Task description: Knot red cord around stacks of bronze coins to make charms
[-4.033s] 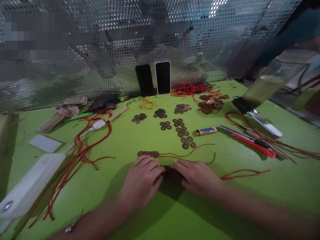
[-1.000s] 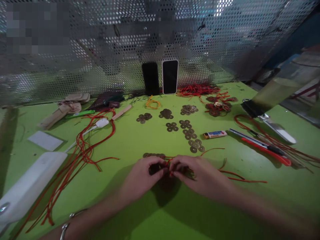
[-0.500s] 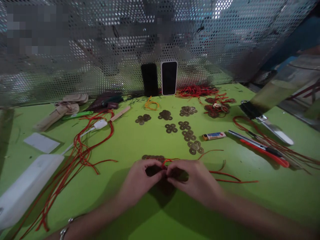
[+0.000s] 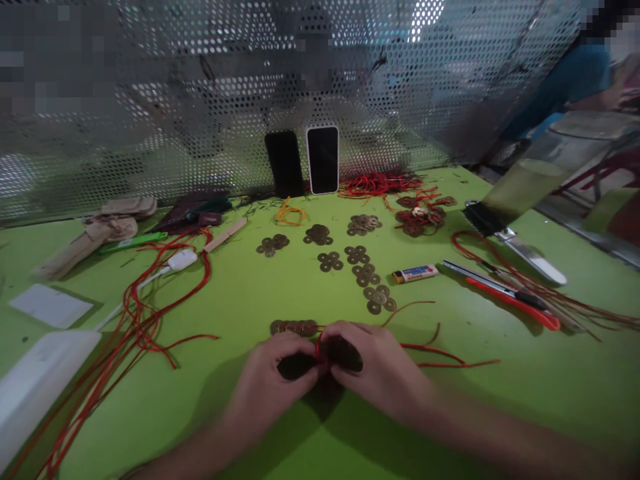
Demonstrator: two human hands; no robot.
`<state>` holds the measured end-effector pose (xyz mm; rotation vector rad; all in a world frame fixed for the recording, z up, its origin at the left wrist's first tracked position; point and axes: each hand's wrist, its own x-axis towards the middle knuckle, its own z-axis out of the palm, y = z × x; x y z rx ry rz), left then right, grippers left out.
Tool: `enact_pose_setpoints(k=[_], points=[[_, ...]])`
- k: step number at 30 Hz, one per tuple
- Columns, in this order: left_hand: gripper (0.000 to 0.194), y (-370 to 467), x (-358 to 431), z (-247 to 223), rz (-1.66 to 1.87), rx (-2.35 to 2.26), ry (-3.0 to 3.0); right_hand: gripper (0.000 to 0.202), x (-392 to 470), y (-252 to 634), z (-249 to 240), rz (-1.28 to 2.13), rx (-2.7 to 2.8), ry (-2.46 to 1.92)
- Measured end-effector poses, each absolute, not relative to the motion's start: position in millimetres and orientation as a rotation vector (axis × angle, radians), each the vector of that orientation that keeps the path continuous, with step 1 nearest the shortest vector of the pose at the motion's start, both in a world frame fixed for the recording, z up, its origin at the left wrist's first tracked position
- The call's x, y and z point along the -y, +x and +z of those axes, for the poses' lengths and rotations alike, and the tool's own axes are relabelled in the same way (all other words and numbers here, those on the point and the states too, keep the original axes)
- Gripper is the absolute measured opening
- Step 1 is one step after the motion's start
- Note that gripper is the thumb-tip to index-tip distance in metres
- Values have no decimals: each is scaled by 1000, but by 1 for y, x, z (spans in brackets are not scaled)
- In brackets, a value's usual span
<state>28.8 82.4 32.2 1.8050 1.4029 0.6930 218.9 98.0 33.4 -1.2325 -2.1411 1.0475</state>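
My left hand and my right hand meet near the front of the green table, thumb and forefinger of each pinched on red cord. Just beyond my left fingertips lies a row of overlapping brass coins with red cord across it. Loose cord ends trail out to the right from behind my right hand. My fingers hide the exact spot where the cord is gripped. Small clusters of holed coins lie farther up the table.
A lighter, a box cutter and a brush lie at right, near a jar. Long red cords and a white power strip lie at left. Two phones lean on the perforated metal panel.
The whole view has shifted, so the table things appear farther left. Both hands stay pinched together on the red cord, with the fingers slightly repositioned.
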Motion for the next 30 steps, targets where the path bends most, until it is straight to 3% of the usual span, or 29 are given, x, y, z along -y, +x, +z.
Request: enact_pose_setpoints(k=[7,30], points=[[10,28,-77,29,901,-1184,2162,30,-99,219,26,987,2155,-1182],[9,28,-78,29,857,-1229,1956,8,-114,230,33,1011,2323,-1088]])
